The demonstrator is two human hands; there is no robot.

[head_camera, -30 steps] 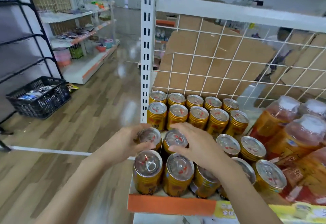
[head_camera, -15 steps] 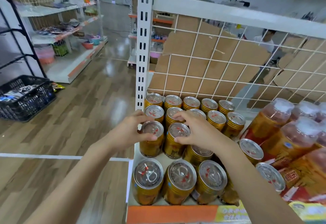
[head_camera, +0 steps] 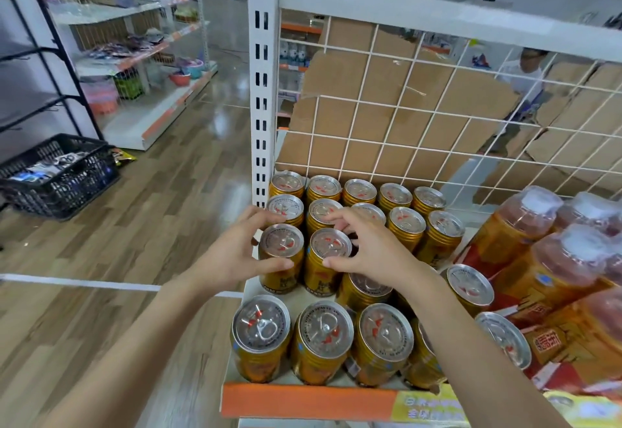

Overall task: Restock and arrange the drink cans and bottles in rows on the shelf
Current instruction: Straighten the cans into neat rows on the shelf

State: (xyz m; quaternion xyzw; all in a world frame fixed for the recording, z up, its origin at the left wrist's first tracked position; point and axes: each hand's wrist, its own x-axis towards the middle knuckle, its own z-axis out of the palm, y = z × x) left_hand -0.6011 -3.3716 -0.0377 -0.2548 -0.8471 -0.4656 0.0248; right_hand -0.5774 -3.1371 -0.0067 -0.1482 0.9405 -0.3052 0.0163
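Gold drink cans with silver tops stand in rows on the white shelf [head_camera: 308, 389] with its orange front strip. My left hand [head_camera: 232, 256] grips a gold can [head_camera: 282, 249] in the third row, leftmost. My right hand [head_camera: 370, 252] holds the can beside it [head_camera: 328, 256], thumb on its side and fingers over the top. Two full rows of cans [head_camera: 356, 198] stand behind them against the wire back. A front row of cans [head_camera: 323, 340] stands near the shelf edge. Orange tea bottles [head_camera: 552, 259] with pale caps lie tilted at the right.
A white slotted upright [head_camera: 262, 91] rises just left of the cans. A wire grid with cardboard [head_camera: 404, 107] closes the back. A black crate [head_camera: 57, 175] sits on the wooden floor at left, near other shelving [head_camera: 134, 57]. People stand behind the grid.
Both hands have pushed their two cans back from the front area toward the rear rows. A gap has opened between them and the front row.
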